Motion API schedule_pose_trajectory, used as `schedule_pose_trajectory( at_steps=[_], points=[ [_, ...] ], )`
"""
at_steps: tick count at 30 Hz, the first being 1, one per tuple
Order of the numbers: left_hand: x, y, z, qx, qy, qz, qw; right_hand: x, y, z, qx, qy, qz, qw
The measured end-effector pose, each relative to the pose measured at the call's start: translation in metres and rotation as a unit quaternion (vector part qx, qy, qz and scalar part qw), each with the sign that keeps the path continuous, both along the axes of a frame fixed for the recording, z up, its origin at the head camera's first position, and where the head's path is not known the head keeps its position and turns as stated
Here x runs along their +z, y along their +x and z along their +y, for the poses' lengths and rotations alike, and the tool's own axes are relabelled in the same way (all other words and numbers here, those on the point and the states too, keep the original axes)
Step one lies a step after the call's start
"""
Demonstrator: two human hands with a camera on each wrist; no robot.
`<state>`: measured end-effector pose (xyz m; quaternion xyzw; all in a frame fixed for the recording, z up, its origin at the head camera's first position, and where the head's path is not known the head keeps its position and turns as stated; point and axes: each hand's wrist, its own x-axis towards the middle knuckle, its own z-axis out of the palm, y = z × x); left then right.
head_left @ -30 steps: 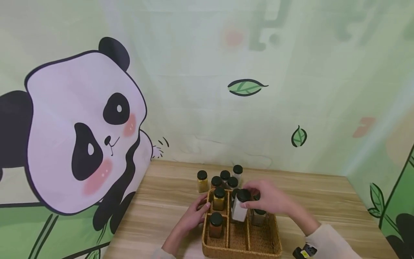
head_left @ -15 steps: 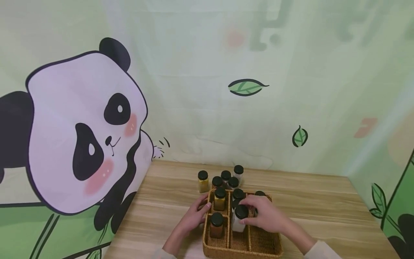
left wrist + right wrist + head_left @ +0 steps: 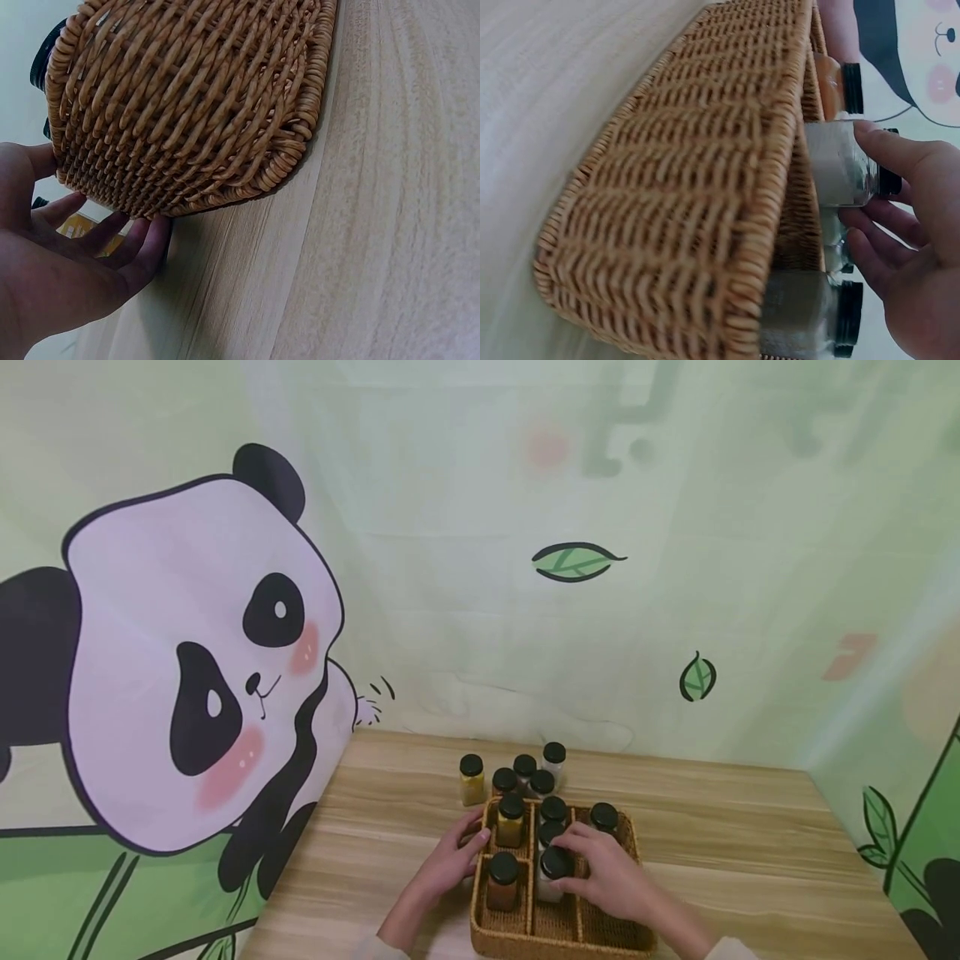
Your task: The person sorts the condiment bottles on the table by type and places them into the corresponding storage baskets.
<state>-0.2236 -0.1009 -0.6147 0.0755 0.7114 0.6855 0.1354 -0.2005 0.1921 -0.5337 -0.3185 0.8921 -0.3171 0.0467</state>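
Observation:
My right hand (image 3: 611,870) pinches a black-lidded spice jar (image 3: 832,163) of white contents between thumb and fingers. The jar stands low in the middle column of the wicker basket (image 3: 562,946), in front of other black-lidded jars (image 3: 553,810). At the basket's back left corner is my left hand (image 3: 452,862), thumb at the rim and fingers round the outer wall (image 3: 142,180). The left column holds a yellow-orange jar (image 3: 510,828) at the back and a reddish-brown jar (image 3: 502,893) in front. In the right column, another jar (image 3: 603,818) is partly hidden by my right hand.
Behind the basket on the wooden table (image 3: 720,827) stand a yellow jar (image 3: 472,787) and a cluster of several black-lidded jars (image 3: 524,767). A cloth backdrop (image 3: 465,610) printed with a panda rises at the table's back edge.
My right hand has brought the white jar down and toward the front of the middle column, from tilted above the basket to upright in it. My left hand has stayed at the corner.

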Motion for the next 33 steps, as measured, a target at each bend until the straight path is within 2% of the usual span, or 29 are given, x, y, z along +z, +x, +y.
schedule_pose_trajectory(
  at_steps=[6, 12, 16, 24, 33],
  points=[
    [0.001, -0.001, 0.001, 0.002, 0.004, 0.0, 1.0, -0.009, 0.003, -0.004, -0.023, 0.03, 0.02, 0.9991],
    [0.002, -0.001, 0.0, 0.003, 0.002, 0.001, 1.0, -0.02, 0.005, -0.007, -0.027, 0.019, 0.044, 0.9985],
    [0.003, 0.0, -0.001, 0.003, -0.001, 0.001, 1.0, -0.022, 0.007, -0.009, -0.032, 0.012, 0.045, 0.9984],
    [0.006, 0.002, -0.002, 0.001, 0.002, -0.002, 1.0, -0.016, 0.011, -0.013, -0.041, 0.027, 0.04, 0.998],
    [0.007, 0.003, 0.0, 0.001, 0.004, -0.004, 1.0, 0.001, 0.009, -0.011, -0.018, 0.056, 0.065, 0.9962]
  ],
)
